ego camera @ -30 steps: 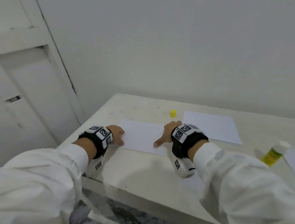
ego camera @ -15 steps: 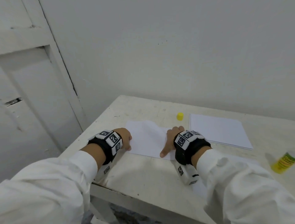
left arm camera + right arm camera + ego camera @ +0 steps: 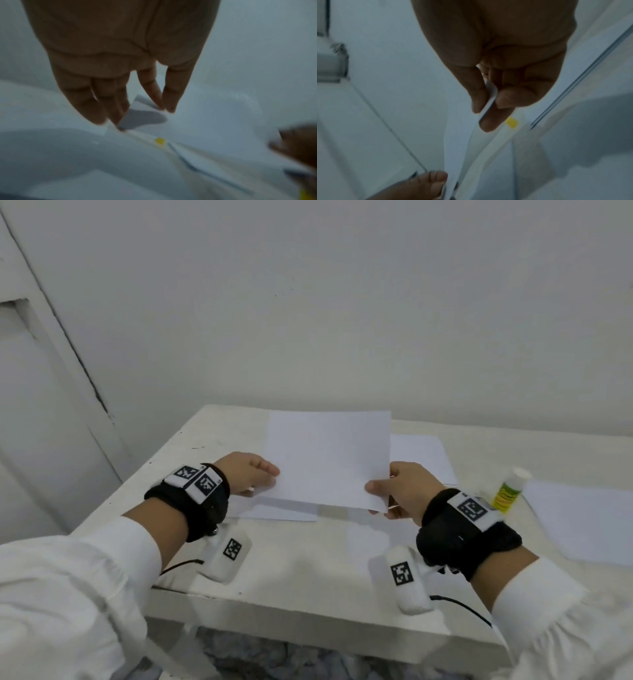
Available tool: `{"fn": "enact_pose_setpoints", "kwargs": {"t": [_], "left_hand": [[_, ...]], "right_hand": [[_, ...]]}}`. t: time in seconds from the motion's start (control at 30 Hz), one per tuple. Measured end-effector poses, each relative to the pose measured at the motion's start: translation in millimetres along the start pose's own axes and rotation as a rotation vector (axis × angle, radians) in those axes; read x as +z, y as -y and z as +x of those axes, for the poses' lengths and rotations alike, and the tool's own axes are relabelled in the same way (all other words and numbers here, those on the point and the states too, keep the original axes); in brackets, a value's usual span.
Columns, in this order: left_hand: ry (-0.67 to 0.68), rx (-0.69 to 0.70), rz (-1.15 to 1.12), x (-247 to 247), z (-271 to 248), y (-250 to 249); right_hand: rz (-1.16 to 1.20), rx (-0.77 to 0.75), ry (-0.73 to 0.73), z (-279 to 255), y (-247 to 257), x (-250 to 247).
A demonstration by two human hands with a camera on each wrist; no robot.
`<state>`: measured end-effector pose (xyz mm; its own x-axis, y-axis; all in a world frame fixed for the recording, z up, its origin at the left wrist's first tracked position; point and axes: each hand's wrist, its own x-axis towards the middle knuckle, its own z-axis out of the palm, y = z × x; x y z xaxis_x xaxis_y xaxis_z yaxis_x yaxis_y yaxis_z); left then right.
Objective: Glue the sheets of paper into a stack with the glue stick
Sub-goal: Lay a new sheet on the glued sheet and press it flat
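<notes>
Because the lifted sheet [image 3: 325, 460] is thin, light and floppy, it is best taken by its two near corners, as now; the left hand [image 3: 248, 474] pinches one corner, the right hand [image 3: 404, 491] pinches the other between thumb and fingers; it hangs over the table's [image 3: 308, 570] middle, above another sheet [image 3: 274, 513]; the glue stick [image 3: 508, 491] stands uncapped toward the right edge.

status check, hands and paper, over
Both hands, left and right, pinch white paper sheet, lifted off white table. Uncapped yellow glue stick untouched. Nothing blocking.
</notes>
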<state>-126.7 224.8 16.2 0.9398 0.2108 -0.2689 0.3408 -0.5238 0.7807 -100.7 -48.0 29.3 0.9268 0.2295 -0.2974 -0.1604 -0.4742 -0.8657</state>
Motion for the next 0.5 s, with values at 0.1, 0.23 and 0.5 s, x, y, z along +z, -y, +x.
{"fn": "enact_pose_setpoints", "kwargs": {"t": [0.1, 0.23, 0.5], "left_hand": [[0.082, 0.022, -0.064, 30, -4, -18], [0.211, 0.054, 0.044, 76, -14, -38], [0.352, 0.049, 0.366, 123, -18, -48]], "right_hand": [[-0.049, 0.035, -0.062, -14, -25, -39], [-0.140, 0.125, -0.112, -30, -60, -81], [-0.191, 0.232, -0.101, -43, -98, -98]]}}
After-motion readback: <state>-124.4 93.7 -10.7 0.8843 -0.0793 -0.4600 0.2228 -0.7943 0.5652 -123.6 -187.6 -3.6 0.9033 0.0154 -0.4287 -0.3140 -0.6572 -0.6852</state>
